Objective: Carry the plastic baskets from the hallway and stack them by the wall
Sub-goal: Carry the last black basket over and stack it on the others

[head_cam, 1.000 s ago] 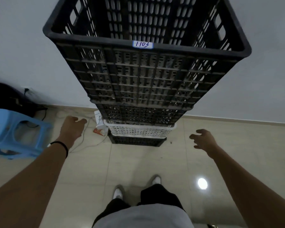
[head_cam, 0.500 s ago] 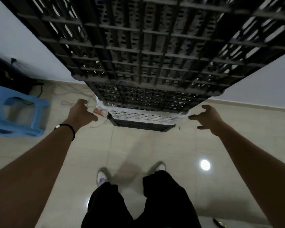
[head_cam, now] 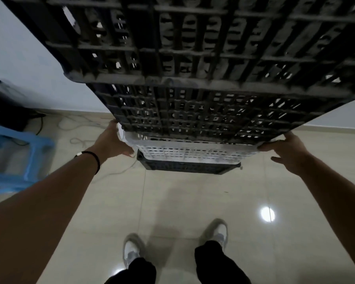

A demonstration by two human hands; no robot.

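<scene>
A tall stack of black plastic baskets [head_cam: 193, 111] stands against the wall and fills the top of the view. Low in the stack sits a white basket [head_cam: 189, 152], on a black bottom basket [head_cam: 184, 168] that rests on the floor. My left hand [head_cam: 111, 143] lies against the stack's left side, where the white basket meets the black one above it. My right hand [head_cam: 286, 149] touches the right corner at the same height, thumb on the rim. Neither hand's fingers are plainly curled round a basket.
A blue plastic stool [head_cam: 12, 160] stands on the floor to the left. Behind it, a dark bag [head_cam: 6, 107] leans on the white wall [head_cam: 29, 58]. Loose cables [head_cam: 80, 138] trail over the tiles left of the stack. My feet [head_cam: 133, 249] are just behind the stack.
I have stepped closer and the stack fills more of the view. Both hands have moved inward from the open air and now touch the stack's two sides.
</scene>
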